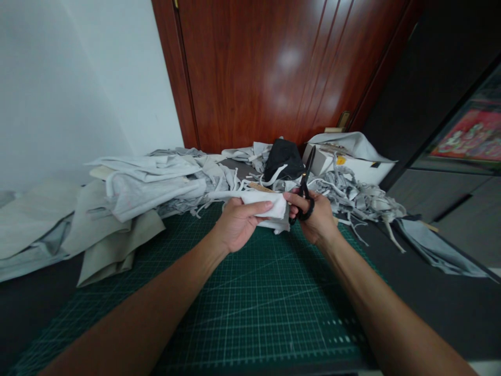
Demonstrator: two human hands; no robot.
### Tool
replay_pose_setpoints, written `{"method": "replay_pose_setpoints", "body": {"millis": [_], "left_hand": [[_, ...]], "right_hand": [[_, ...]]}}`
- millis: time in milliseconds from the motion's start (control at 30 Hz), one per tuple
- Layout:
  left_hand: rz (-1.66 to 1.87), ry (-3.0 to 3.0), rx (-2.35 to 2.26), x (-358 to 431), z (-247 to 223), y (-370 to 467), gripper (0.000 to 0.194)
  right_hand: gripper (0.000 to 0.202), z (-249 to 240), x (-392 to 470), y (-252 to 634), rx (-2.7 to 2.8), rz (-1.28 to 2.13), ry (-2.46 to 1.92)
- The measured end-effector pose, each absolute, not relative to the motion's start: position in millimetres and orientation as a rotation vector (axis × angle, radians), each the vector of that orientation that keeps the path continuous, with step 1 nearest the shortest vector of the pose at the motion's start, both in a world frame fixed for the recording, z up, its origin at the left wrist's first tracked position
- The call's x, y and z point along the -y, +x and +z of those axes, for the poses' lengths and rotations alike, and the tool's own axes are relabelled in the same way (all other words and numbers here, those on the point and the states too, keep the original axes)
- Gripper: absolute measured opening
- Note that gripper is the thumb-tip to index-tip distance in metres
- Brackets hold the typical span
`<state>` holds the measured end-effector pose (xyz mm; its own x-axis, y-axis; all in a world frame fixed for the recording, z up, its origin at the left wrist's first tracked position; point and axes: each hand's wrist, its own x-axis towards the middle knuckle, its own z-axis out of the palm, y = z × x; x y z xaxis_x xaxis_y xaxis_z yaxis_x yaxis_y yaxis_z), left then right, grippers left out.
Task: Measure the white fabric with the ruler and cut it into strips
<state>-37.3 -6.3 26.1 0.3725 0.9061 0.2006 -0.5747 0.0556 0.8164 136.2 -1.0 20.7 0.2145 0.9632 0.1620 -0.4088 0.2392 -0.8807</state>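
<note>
My left hand (238,222) grips a folded piece of white cloth (277,204), thumb on top and fingers underneath. Black-handled scissors (307,180) are in my right hand (313,216), blades pointing up and away from the cloth. The right thumb and a fingertip also touch the cloth's right edge. Both hands are above the green cutting mat (250,308). White cord or strips trail behind the cloth, and its underside is hidden.
Folded white and grey fabric (156,183) is heaped at the left. Behind the hands sits a black cloth bundle (285,159). Tangled grey strips (348,190) lie at the right, before a white box (364,169). A reddish wooden door (266,73) stands behind the table.
</note>
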Motion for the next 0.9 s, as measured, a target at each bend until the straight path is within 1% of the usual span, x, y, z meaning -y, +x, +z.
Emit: {"method": "replay_pose_setpoints", "body": {"millis": [200,400,467,600,733,800,900], "left_hand": [[1.058,1.063,-0.37,4.6,23.3,-40.7,0.042],[0.975,1.084,-0.379,2.3,25.6,-43.1,0.048],[1.014,1.1,-0.363,0.9,30.9,-45.5,0.046],[1.175,1.083,-0.341,-3.2,41.7,-53.1,0.037],[1.274,1.045,-0.362,-7.2,42.8,-57.3,0.029],[1.302,1.024,-0.38,-8.8,41.3,-57.1,0.03],[1.388,0.999,-0.421,-10.5,41.7,-57.1,0.038]], "right_hand": [[0.056,17.0,0.7,138.0,0.958,0.975,-0.902],[0.057,28.6,-7.2,132.8,0.953,0.97,-0.914],[0.056,39.9,-14.9,129.1,0.977,0.991,-0.911],[0.055,57.7,-27.3,121.0,1.059,0.966,-0.877],[0.056,53.7,-26.1,115.6,1.16,0.94,-0.945],[0.056,46.7,-21.0,115.2,1.195,0.958,-0.973],[0.052,36.4,-8.0,117.7,1.249,1.014,-0.969]]}}
